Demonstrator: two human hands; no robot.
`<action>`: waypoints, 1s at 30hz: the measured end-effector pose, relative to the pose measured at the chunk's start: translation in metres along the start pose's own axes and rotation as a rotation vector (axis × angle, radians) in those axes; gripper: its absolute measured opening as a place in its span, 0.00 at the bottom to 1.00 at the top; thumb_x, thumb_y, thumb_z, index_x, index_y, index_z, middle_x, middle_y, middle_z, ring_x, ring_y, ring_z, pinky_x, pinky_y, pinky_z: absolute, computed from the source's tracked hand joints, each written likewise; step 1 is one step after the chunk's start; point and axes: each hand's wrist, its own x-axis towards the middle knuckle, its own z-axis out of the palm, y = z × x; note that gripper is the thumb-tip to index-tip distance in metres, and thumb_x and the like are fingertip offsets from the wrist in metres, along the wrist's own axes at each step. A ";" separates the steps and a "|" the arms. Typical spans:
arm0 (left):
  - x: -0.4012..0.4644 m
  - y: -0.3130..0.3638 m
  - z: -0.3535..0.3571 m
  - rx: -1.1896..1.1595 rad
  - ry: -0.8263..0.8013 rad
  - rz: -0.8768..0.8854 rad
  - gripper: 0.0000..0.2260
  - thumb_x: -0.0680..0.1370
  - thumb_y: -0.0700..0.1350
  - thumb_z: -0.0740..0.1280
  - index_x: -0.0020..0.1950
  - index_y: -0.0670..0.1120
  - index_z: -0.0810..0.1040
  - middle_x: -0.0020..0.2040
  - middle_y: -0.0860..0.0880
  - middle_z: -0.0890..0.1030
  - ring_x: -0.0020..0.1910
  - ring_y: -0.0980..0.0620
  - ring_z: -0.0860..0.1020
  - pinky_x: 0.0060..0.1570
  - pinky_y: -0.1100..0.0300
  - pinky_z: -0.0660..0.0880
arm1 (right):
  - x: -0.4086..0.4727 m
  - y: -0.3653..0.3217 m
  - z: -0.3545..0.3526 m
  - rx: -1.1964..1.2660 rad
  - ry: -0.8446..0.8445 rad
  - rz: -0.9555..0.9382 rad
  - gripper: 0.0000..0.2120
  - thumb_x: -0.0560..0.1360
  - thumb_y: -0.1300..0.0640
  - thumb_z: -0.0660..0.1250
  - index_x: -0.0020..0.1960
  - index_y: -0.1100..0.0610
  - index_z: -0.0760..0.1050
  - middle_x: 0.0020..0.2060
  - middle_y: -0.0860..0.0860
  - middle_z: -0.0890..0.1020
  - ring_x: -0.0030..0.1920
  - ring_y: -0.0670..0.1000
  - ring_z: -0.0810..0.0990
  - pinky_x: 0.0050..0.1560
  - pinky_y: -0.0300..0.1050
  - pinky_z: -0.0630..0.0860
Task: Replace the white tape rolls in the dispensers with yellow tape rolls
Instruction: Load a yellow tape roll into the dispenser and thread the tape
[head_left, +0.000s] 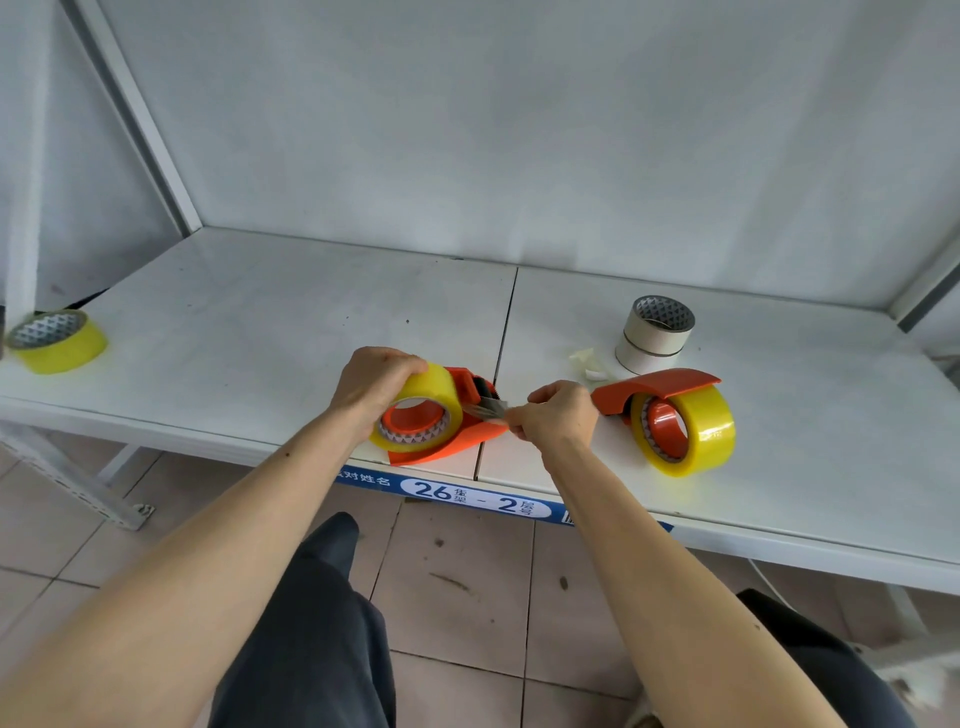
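While the left hand (376, 387) grips the top of a yellow tape roll (422, 410) seated in an orange dispenser (457, 441) at the centre of the frame, the right hand (553, 418) pinches the tape's loose end (488, 410) just beside the dispenser's blade — its fingers (514, 415) pressed together on the strip. The left hand's fingers are clamped over the roll. This dispenser sits at the front edge of the white shelf (311, 322), across the seam between two panels. To the right of centre, a second orange dispenser (657, 387) already carries a yellow roll (693, 434). Just behind it stand two white tape rolls (654, 338), stacked, with crumpled tape scraps (587, 361) to their left. A spare yellow roll (57, 340) lies at the far left edge — well apart from the rest.
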 end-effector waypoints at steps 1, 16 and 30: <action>0.000 0.000 -0.001 0.020 -0.005 0.011 0.14 0.68 0.51 0.70 0.44 0.41 0.82 0.44 0.45 0.81 0.44 0.48 0.77 0.46 0.53 0.74 | 0.003 0.000 -0.001 -0.006 0.000 0.001 0.13 0.61 0.70 0.73 0.34 0.55 0.74 0.41 0.57 0.84 0.43 0.58 0.86 0.42 0.52 0.85; 0.009 -0.012 -0.011 0.115 -0.110 0.055 0.23 0.67 0.65 0.69 0.41 0.45 0.83 0.39 0.46 0.85 0.41 0.46 0.84 0.42 0.54 0.78 | 0.059 -0.033 -0.001 0.003 -0.072 -0.055 0.11 0.71 0.69 0.68 0.50 0.58 0.76 0.33 0.56 0.83 0.40 0.57 0.86 0.47 0.51 0.84; 0.015 -0.017 -0.023 -0.065 -0.206 0.004 0.19 0.70 0.61 0.71 0.41 0.44 0.82 0.37 0.47 0.86 0.36 0.47 0.84 0.39 0.57 0.79 | 0.095 -0.028 -0.012 0.200 0.092 0.008 0.12 0.73 0.68 0.71 0.53 0.58 0.77 0.33 0.53 0.81 0.30 0.46 0.81 0.38 0.38 0.79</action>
